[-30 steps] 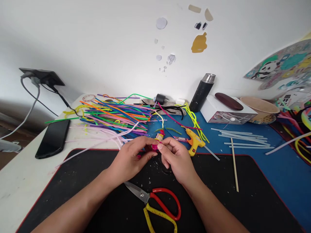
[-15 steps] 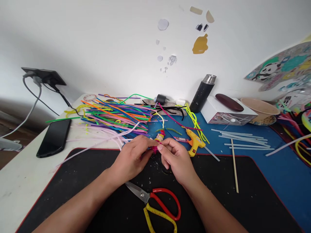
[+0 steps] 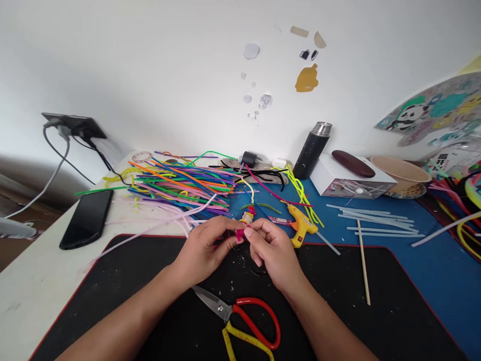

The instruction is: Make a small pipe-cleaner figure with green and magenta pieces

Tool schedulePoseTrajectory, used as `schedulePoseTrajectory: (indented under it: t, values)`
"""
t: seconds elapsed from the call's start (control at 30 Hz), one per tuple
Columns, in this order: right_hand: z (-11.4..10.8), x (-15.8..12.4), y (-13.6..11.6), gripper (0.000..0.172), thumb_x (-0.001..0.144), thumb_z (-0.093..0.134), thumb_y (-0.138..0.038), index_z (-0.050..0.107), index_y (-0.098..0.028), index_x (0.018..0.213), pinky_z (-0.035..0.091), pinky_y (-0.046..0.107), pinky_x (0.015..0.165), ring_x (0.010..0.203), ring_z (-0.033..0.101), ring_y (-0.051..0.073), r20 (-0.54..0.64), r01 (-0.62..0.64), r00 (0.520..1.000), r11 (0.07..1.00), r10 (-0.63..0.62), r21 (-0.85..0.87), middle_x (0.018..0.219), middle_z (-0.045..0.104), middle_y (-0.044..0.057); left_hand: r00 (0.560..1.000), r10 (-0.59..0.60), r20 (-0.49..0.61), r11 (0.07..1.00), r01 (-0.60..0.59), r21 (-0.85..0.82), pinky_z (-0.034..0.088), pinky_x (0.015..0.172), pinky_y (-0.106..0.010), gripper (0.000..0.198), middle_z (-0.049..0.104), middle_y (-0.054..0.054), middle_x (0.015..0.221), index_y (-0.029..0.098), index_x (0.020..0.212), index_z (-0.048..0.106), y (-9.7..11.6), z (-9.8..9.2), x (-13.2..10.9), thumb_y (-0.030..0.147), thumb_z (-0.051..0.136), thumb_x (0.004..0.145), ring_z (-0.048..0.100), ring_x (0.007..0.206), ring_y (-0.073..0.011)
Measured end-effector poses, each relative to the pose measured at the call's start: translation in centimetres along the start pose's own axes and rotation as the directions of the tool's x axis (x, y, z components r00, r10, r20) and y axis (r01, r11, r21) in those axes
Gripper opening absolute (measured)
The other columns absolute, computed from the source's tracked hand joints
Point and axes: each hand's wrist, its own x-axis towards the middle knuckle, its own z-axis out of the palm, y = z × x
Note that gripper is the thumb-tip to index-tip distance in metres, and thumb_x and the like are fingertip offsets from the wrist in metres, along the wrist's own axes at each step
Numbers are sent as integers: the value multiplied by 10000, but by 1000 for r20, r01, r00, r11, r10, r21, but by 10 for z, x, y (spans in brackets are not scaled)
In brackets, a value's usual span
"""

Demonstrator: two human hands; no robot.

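Observation:
Between both hands is a small figure of pipe cleaners (image 3: 247, 216), red on top, white and yellow in the middle, magenta below. My left hand (image 3: 207, 244) pinches its magenta lower part from the left. From the right, my right hand (image 3: 272, 245) is closed with thumb and forefinger on the same magenta end. A pale yellow strand (image 3: 251, 186) rises just beyond the figure. Scissors (image 3: 240, 316) with one red and one yellow handle lie on the black mat (image 3: 330, 301), nearer to me than the hands.
Behind my left hand lies a pile of coloured pipe cleaners (image 3: 184, 183). A yellow glue gun (image 3: 301, 225) rests right of my hands, with glue sticks (image 3: 376, 218) and a wooden stick (image 3: 363, 265) beyond. A phone (image 3: 87, 219), a black flask (image 3: 312, 150) and a white box (image 3: 345, 175) stand around.
The fingers of my left hand have shifted and opened a little, so more of the magenta part shows. The whole view has tilted slightly upward; the other things lie as before.

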Motion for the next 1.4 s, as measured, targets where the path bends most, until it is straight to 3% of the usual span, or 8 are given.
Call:
schedulePoseTrajectory:
  t: [0.17,0.6,0.77,0.97,1.13,1.3,1.4]
  values:
    - [0,0,0,406,920,728,-589,626,-201,855,269,220,423,390,387,75,6,7,1000,999,-7,-42,506,486,-91,960,-257,114,927,278,-252,561,803,-298,111,771,-27,923,208,1055,735,7,-2,5,251,751,954,713,851,-182]
    - [3,-4,-1,360,942,716,-555,644,-214,855,277,237,430,424,391,94,12,51,999,991,-50,-127,528,465,-85,818,-478,319,608,571,-552,467,572,-224,356,704,-5,791,193,1000,672,6,-9,12,397,893,809,653,701,-149]
    - [2,-5,1,328,966,697,-529,657,-217,872,303,250,447,458,418,108,24,87,996,978,-84,-191,565,470,-72,783,-519,343,532,609,-589,450,549,-217,364,708,-2,710,180,911,669,3,-8,11,394,925,766,644,619,-135]
    - [3,-7,-1,285,974,694,-484,656,-220,876,310,253,454,460,424,110,22,101,995,972,-98,-213,567,495,-66,775,-530,345,448,601,-662,431,542,-204,340,732,-13,679,171,847,672,4,-5,9,360,938,754,645,598,-125]
    - [2,-6,-1,321,961,706,-530,652,-223,882,311,254,450,459,422,115,12,98,995,977,-98,-192,558,495,-67,779,-537,323,440,585,-681,438,546,-205,327,730,-12,677,162,849,695,5,-3,11,349,947,757,636,589,-118]
    - [1,-5,0,326,959,708,-535,661,-219,896,304,255,448,463,422,115,0,96,995,975,-98,-200,565,507,-60,750,-547,372,376,617,-691,465,554,-202,356,756,-35,702,155,862,698,3,-3,12,364,961,744,669,601,-126]
    - [1,-5,0,315,961,709,-522,668,-217,896,303,257,452,465,421,114,4,97,995,974,-99,-207,559,497,-63,754,-556,350,394,609,-688,470,542,-193,379,756,-33,675,157,821,671,2,-3,11,375,968,731,674,584,-124]
